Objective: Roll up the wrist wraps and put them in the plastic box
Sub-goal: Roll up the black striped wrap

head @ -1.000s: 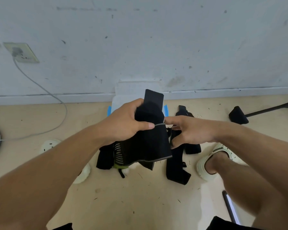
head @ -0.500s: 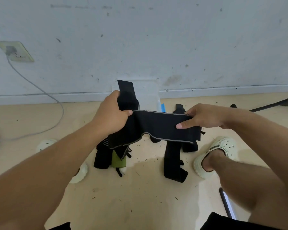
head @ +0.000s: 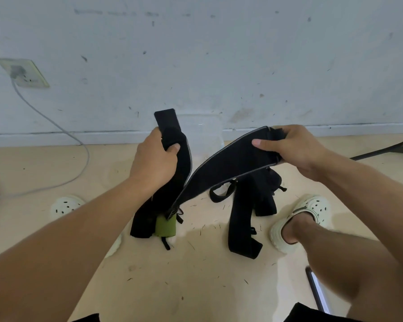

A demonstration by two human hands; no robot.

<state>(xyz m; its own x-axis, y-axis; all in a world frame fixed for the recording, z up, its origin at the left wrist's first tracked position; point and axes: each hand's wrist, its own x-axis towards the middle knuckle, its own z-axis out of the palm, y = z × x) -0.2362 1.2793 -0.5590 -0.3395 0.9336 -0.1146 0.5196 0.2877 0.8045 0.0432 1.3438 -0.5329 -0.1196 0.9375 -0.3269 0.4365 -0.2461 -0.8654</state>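
Sitting low on the beige floor [head: 196,287], the person has a pale clog [head: 305,219] on the foot at the right. On the floor between the legs lie more black wraps [head: 244,219], and one green piece [head: 165,226] is beside them. Above these, the left hand [head: 154,163] grips one end of a black wrist wrap [head: 223,166], fingers curled around it, and the right hand [head: 296,152] pinches the other end with the thumb on top. The wrap hangs between the hands in a V shape. Behind it stands the clear plastic box [head: 205,135], touching the white wall [head: 219,54].
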